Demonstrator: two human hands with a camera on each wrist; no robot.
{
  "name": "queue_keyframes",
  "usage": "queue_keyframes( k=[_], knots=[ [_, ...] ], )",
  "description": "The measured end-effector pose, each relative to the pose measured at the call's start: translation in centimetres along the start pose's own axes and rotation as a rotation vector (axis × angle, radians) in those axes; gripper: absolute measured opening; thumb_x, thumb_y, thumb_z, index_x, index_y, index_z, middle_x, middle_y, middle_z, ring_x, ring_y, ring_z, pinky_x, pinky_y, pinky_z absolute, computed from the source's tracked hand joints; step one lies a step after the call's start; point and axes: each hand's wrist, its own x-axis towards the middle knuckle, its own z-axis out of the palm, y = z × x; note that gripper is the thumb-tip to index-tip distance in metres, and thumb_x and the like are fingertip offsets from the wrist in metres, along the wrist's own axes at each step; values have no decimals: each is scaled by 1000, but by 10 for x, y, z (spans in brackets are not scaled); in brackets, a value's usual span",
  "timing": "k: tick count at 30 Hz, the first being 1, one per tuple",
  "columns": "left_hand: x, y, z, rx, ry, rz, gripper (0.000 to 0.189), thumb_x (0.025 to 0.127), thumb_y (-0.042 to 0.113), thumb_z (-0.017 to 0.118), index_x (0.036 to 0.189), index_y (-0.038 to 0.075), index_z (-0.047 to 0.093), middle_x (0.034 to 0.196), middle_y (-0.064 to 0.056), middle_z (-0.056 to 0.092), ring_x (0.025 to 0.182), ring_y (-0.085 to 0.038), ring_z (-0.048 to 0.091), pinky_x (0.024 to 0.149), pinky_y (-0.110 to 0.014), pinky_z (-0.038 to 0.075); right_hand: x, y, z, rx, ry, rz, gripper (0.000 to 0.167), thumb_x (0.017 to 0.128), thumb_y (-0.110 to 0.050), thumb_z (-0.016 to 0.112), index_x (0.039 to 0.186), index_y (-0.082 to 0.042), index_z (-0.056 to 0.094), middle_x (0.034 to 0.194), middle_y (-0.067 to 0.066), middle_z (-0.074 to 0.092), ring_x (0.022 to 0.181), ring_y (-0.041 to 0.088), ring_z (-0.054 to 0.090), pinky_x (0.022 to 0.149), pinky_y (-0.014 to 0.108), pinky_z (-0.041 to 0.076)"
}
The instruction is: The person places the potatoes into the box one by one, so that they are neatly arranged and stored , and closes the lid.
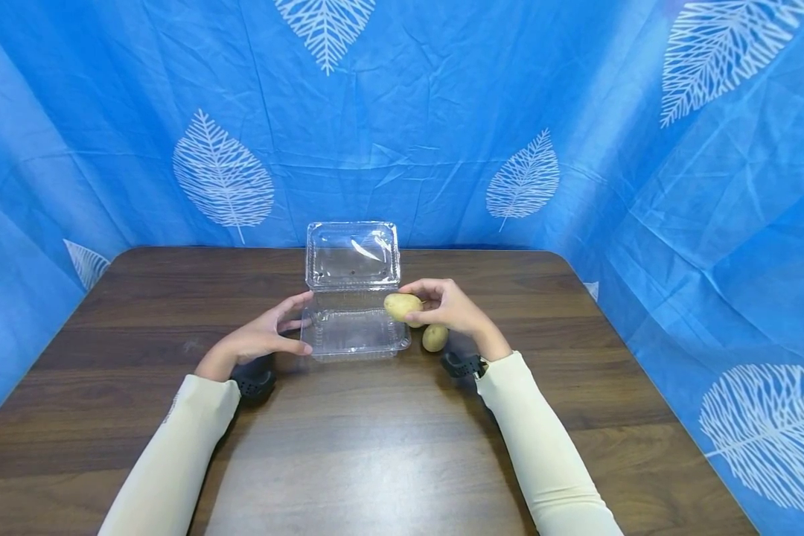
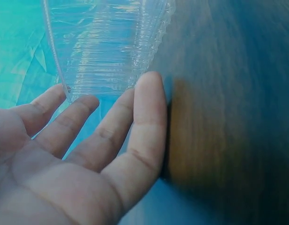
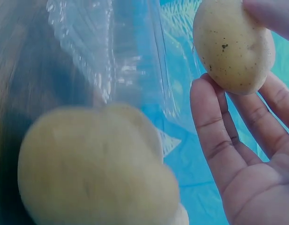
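A clear plastic clamshell container [image 1: 355, 333] stands on the table with its lid [image 1: 353, 254] raised at the back. My left hand [image 1: 261, 335] is at the container's left side, thumb near the front corner and fingers further back. In the left wrist view its fairly straight fingers [image 2: 150, 101] touch the clear edge. My right hand [image 1: 452, 307] pinches a yellow potato [image 1: 402, 307] between thumb and fingers, over the container's right edge. Dark specks dot this potato [image 3: 233, 47] in the right wrist view. Another potato [image 1: 435, 338] lies on the table just below that hand.
Blurred potatoes [image 3: 88, 164] overlap one another close to the right wrist camera, beside the container. The brown wooden table [image 1: 375, 447] ends at the back against a blue curtain [image 1: 388, 112] with white leaf prints. Dark wrist straps [image 1: 254, 380] sit at both cuffs.
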Motion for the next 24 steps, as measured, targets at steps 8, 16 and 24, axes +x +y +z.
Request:
queue_keyframes(
  k=[8, 16, 24],
  knots=[
    [1, -2, -1, -13, -1, -2, 114, 90, 9, 84, 172, 0, 5, 179, -27, -1, 158, -58, 21, 118, -74, 34, 10, -4, 14, 1, -45, -28, 47, 89, 8, 79, 133, 14, 67, 129, 23, 73, 103, 12, 68, 97, 32, 59],
    [0, 0, 0, -17, 0, -6, 113, 89, 7, 83, 172, 0, 5, 179, -28, 0, 158, -58, 20, 118, -74, 34, 17, -7, 28, 47, -58, 26, 48, 89, 8, 78, 136, 13, 65, 134, 24, 70, 110, 14, 66, 103, 35, 57],
    [0, 1, 1, -2, 3, -11, 113, 89, 7, 82, 172, 0, 6, 178, -28, 1, 158, -59, 21, 117, -73, 36, 23, -6, 44, 144, -44, 61, 52, 88, 6, 78, 138, 12, 65, 134, 19, 70, 103, 13, 67, 90, 25, 56]
  ],
)
